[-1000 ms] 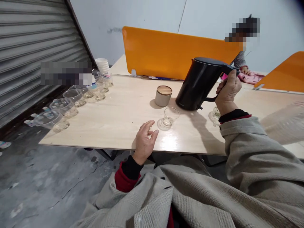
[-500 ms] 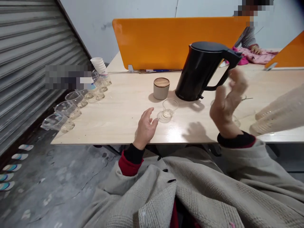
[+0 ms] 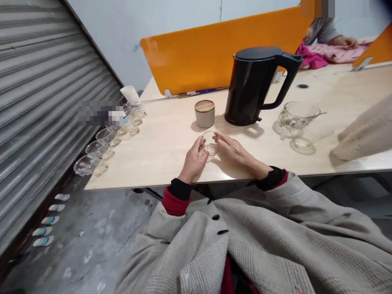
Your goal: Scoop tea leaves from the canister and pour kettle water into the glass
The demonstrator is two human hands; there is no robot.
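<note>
Fingers of both hands close in on the small clear glass cup (image 3: 210, 143), which stands upright on the tabletop (image 3: 165, 139) a little in from its near edge. From the left side the left hand (image 3: 194, 160) reaches up over that edge, its wrist low and its fingers (image 3: 200, 143) curled so the tips touch the cup's wall. From the other side the right hand (image 3: 237, 152) lies flat and stretched out, palm down on the wood, its forearm slanting in from the right; its fingertips meet the cup's rim on the right. The hold is light, fingertips only, neither hand wrapped around the glass. Behind the cup, toward the far edge, a grey canister with a wooden lid (image 3: 204, 113) stands just beside a black electric kettle (image 3: 257, 83), upright with its handle to the right. Right of the kettle sits a ribbed glass mug (image 3: 295, 116), with a glass lid (image 3: 302, 145) lying near it. Along the left edge runs a row of clear plastic cups (image 3: 101, 149). An orange divider (image 3: 196, 53) borders the far edge.
</note>
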